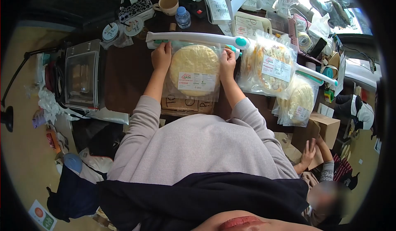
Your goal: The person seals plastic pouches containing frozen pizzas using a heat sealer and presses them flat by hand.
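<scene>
A clear bag with a round pale pizza (194, 66) and a label reading CHEESE lies in front of me, over a cardboard piece with handwriting. My left hand (161, 57) has its fingers pinched on the bag's top left corner. At the top right corner my right hand (227, 62) pinches the bag as well. Just beyond both hands lies a long white and teal bag sealer (198, 38), along the bag's top edge. To the right is a stack of bagged pizzas (275, 66), the top one labelled Pepperoni, with more bagged pizzas (301, 101) nearer.
A glass-fronted box (83, 74) stands at the left. Beyond the sealer are a mug (168, 5), a small water bottle (182, 17) and trays of labels (218, 9). At lower right another person's hands (307, 154) touch a cardboard box (326, 130).
</scene>
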Tool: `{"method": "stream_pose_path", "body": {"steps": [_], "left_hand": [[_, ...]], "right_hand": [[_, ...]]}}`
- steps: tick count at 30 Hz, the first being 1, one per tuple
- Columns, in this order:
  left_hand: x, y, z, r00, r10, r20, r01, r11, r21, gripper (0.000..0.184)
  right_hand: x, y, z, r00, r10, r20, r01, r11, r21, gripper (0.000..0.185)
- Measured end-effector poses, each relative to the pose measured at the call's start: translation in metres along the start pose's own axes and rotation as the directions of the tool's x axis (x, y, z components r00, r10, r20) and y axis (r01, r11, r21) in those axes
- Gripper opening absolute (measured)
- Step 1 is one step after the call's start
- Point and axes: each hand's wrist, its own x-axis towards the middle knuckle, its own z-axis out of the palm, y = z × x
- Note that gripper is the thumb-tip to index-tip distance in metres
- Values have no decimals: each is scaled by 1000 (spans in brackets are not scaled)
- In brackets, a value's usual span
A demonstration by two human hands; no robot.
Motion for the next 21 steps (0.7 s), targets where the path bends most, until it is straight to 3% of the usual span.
{"method": "stream_pose_path", "body": {"steps": [2, 5, 6, 8, 9, 11, 13, 16, 18, 21], "left_hand": [[1, -1, 1, 999, -31, 10, 31, 999, 29, 34], [1, 2, 0, 986, -149, 78, 147, 989, 29, 32], [3, 3, -2, 974, -199, 107, 197, 980, 24, 32], [-7, 10, -6, 993, -119, -5, 119, 988, 100, 33], [-16, 16, -10, 995, -77, -59, 84, 986, 141, 36], [-43, 44, -17, 961, 266, -77, -262, 963, 56, 50], [-75, 71, -8, 852, 510, 121, -522, 845, 114, 64], [-84, 82, 2, 775, 497, 389, -577, 808, 118, 77], [-79, 77, 3, 757, 467, 458, -591, 788, 172, 80], [-74, 75, 1, 740, 413, 530, -593, 772, 227, 81]], "right_hand": [[5, -3, -2, 999, 40, 14, -39, 995, -91, 17], [-1, -8, -5, 990, -77, -122, 41, 961, -274, 17], [-9, -19, -3, 984, -158, -81, 132, 957, -260, 16], [-29, -61, 5, 948, -319, 2, 312, 924, -219, 14], [-28, -87, 10, 854, -500, 146, 521, 819, -239, 14], [-25, -144, 24, 527, -739, 419, 846, 503, -176, 13], [0, -179, 52, 511, -680, 526, 853, 478, -210, 16], [45, -161, 82, 651, -170, 740, 736, 380, -561, 40], [66, -133, 97, 665, 238, 708, 665, 244, -706, 61], [71, -121, 110, 621, 561, 547, 553, 182, -813, 81]]}}
